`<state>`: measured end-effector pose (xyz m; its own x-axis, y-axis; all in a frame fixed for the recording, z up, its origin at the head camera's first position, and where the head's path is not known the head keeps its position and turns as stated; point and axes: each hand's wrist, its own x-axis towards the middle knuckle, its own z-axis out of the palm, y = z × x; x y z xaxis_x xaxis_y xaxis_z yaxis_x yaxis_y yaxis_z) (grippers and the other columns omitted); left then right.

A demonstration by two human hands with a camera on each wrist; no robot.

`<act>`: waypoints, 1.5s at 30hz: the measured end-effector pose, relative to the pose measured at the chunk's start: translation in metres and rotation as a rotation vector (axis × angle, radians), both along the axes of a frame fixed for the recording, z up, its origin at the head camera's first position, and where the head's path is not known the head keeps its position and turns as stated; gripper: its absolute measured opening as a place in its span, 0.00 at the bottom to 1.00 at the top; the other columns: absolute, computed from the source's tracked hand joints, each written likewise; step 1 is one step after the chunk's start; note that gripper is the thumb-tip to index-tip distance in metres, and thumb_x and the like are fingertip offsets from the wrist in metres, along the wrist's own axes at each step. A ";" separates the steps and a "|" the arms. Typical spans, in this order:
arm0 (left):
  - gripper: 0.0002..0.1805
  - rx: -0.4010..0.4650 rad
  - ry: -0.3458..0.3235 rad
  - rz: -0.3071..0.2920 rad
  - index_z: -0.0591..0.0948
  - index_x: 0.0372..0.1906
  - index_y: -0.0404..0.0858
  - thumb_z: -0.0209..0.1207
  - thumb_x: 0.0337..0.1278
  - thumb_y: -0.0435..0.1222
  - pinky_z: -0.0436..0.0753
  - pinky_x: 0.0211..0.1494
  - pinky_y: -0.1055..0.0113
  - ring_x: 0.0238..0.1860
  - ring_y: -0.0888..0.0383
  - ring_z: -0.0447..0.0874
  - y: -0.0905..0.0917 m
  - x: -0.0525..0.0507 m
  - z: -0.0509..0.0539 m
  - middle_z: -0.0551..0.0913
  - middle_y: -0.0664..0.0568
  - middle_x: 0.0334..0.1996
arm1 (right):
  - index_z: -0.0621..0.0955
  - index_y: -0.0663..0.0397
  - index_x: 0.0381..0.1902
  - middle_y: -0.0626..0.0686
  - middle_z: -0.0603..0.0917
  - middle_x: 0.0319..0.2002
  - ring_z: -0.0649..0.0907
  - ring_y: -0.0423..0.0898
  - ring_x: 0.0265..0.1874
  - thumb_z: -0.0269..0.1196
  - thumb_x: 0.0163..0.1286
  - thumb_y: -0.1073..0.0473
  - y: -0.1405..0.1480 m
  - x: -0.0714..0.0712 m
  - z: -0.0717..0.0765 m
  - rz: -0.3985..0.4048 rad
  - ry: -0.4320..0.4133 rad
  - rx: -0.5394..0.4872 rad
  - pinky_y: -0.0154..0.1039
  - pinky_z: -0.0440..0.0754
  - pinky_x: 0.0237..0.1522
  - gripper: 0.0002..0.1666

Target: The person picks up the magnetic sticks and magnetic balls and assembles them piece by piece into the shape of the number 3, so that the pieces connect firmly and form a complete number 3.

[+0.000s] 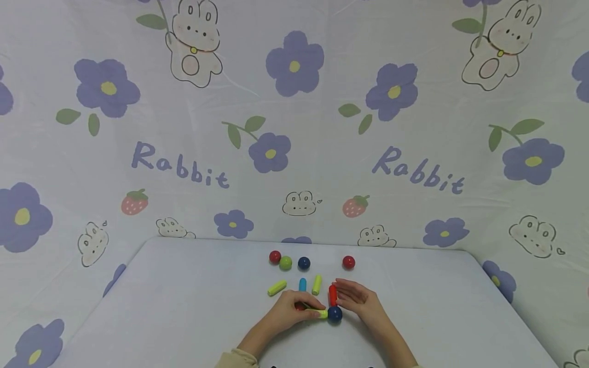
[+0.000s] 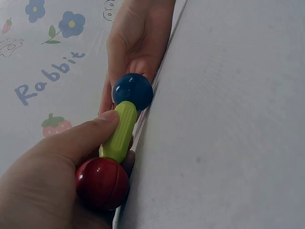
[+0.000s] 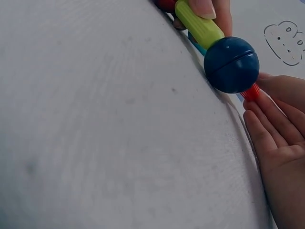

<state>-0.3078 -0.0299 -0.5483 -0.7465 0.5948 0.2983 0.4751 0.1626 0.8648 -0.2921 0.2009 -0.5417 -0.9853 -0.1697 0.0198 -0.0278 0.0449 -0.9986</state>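
My left hand (image 1: pixel 287 309) pinches a yellow-green ribbed rod (image 2: pixel 120 132) between thumb and fingers. A red ball (image 2: pixel 101 184) sits at the rod's near end and a dark blue ball (image 2: pixel 133 91) at its far end. From the blue ball a red rod (image 1: pixel 333 295) runs away toward the back. Beside that red rod is my right hand (image 1: pixel 363 301), its fingers extended and lying close along it; whether they touch it is unclear. A light blue rod (image 1: pixel 302 284) shows just behind my left hand, its near end hidden.
Loose yellow-green rods lie behind the hands, one at the left (image 1: pixel 277 288) and one in the middle (image 1: pixel 317 284). Farther back on the white table (image 1: pixel 184 306) stand a red ball (image 1: pixel 274 257), a green ball (image 1: pixel 286 263), a dark blue ball (image 1: pixel 303 263) and another red ball (image 1: pixel 348 262).
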 end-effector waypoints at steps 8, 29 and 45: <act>0.13 -0.027 0.013 0.005 0.83 0.41 0.48 0.63 0.47 0.43 0.75 0.43 0.69 0.40 0.64 0.77 0.001 0.001 -0.001 0.82 0.64 0.36 | 0.72 0.55 0.57 0.53 0.75 0.53 0.73 0.47 0.53 0.66 0.54 0.62 0.001 -0.003 -0.004 0.007 0.011 0.016 0.35 0.71 0.49 0.31; 0.13 -0.041 0.048 0.010 0.82 0.41 0.50 0.65 0.45 0.43 0.77 0.35 0.69 0.35 0.65 0.77 0.013 0.002 0.002 0.82 0.63 0.34 | 0.71 0.57 0.57 0.54 0.75 0.52 0.73 0.48 0.53 0.65 0.55 0.62 0.000 -0.001 -0.003 0.024 0.012 -0.011 0.37 0.73 0.48 0.30; 0.11 -0.030 0.064 0.031 0.83 0.38 0.50 0.65 0.44 0.41 0.77 0.32 0.70 0.32 0.65 0.77 0.013 0.002 0.000 0.82 0.64 0.32 | 0.75 0.53 0.53 0.52 0.76 0.52 0.73 0.45 0.53 0.62 0.60 0.60 -0.007 -0.007 0.010 -0.070 0.125 0.062 0.37 0.72 0.49 0.22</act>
